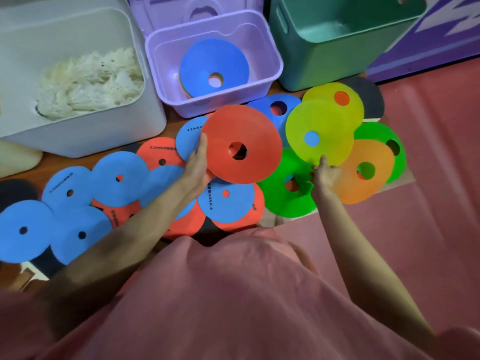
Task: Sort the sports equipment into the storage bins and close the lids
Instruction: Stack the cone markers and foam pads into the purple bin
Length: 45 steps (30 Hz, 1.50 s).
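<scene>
White bin: a large white plastic storage bin [85,136] stands far left, open at the top, with a heap of white feather shuttlecocks [91,81] inside.
Blue discs: flat blue plastic marker discs with small centre holes [26,229] lie overlapping on the floor [428,216] in front of the white bin, some printed SONICE; red-orange discs of the same kind [155,152] show between and under them.
Left hand: the left hand [197,167] grips the edge of a red-orange flat marker disc with a centre hole [241,144], thumb on its upper face, holding it tilted above the pile, just in front of the purple bin.
Purple bin: a lilac plastic storage bin [275,63] sits in the middle, lid off, with a blue disc [213,61] on top of a small stack inside it.
Right hand: the right hand [324,175] pinches the near edge of a translucent yellow-green marker disc [319,131], which is raised over the others.
Right-side pile: bright green discs [283,201], an orange disc [363,172] and a second yellow disc [335,100] overlap beside and beneath it.
Green bin: a teal-green plastic storage bin [337,61] stands to the right of the purple one, open; what it holds cannot be made out.
Clothing: pink fabric [233,294] fills the foreground below the arms.
</scene>
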Motion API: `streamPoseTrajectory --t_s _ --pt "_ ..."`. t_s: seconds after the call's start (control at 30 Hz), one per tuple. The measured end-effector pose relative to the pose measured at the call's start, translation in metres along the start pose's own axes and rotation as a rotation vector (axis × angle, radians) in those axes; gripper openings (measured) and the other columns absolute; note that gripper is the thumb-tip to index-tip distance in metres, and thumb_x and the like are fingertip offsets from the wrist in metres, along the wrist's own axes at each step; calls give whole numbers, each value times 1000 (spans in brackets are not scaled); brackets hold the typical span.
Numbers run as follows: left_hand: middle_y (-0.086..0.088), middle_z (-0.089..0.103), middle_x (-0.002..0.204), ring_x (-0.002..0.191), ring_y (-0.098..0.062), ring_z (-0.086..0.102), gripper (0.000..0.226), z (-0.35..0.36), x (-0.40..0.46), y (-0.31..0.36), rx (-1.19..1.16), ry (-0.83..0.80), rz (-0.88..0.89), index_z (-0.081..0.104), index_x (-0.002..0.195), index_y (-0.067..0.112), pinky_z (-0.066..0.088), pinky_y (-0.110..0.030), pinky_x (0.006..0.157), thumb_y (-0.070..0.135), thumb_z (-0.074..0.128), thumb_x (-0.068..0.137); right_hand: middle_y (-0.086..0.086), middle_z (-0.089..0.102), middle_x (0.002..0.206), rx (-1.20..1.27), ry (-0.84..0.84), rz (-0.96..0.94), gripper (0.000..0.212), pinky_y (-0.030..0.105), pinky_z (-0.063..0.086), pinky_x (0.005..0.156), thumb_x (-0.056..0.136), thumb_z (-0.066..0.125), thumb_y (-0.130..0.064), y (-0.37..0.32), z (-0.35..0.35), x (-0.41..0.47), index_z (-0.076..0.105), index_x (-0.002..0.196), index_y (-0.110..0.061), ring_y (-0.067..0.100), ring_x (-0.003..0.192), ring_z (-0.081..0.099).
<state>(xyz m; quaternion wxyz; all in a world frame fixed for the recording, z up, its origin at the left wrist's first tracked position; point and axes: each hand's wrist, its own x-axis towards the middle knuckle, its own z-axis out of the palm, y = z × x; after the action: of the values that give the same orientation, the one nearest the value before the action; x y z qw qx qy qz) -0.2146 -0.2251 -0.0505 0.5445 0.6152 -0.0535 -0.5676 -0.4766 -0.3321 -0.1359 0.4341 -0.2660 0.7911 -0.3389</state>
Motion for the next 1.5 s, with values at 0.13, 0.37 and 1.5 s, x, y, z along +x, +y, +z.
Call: streamPoseTrajectory --t_s 0.13,0.37,1.5 --pt "-5 65 124 112 -21 63 72 -4 3 -5 33 34 -3 53 134 17 50 -44 98 69 41 86 22 50 133 -64 108 52 64 30 37 91 93 57 -28 -35 -13 -35 28 131 14 32 121 51" --pt "-3 66 122 112 -19 63 63 -1 4 -6 60 63 -15 56 131 19 47 -42 101 64 33 93 12 54 64 -63 -11 -27 31 36 36 61 89 47 -8 -28 -13 -31 48 58 -8 22 57 50" --pt "-2 67 120 110 -21 64 53 -34 -21 -21 -79 17 -28 58 126 26 50 -43 95 58 25 98 21 43 123 -975 -428 -622 35 43 43 68 89 55 -7 2 -21 -121 44 121 0 42 94 57"
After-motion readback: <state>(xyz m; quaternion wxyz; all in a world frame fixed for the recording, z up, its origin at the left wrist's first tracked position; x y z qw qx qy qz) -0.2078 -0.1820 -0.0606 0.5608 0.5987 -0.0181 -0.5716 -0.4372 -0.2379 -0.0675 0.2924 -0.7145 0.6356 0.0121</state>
